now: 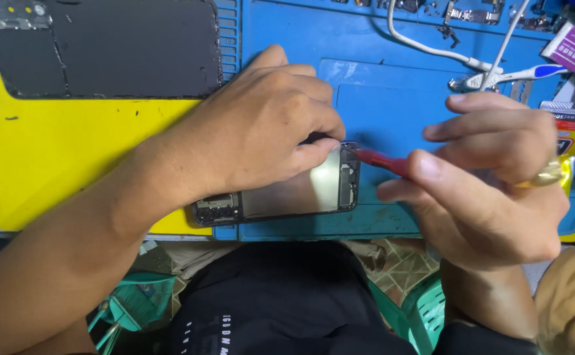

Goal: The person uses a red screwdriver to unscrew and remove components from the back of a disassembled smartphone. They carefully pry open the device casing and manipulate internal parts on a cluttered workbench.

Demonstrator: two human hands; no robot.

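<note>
Blue mat (392, 105) covers the work surface under both hands, with a yellow tabletop (57, 158) to the left of the left fingers. Left hand (261, 125) rests on an opened phone (287, 194), fingers curled and pressed together against its upper right edge. Phone lies flat, straddling the mat and yellow top at the near table edge, metal plate and circuit parts exposed. Right hand (484, 190) pinches a red tool (383, 161) between thumb and fingers; the tip touches the phone's corner just beside the left fingertips. Black back cover (103, 46) lies well beyond the left knuckles. White cable (425, 47) and toothbrush (517, 74) lie beyond the right fingers, with a glue tube (573, 128) just behind them. Green plastic stool (425, 309) and patterned floor (392, 263) show below the table edge.
</note>
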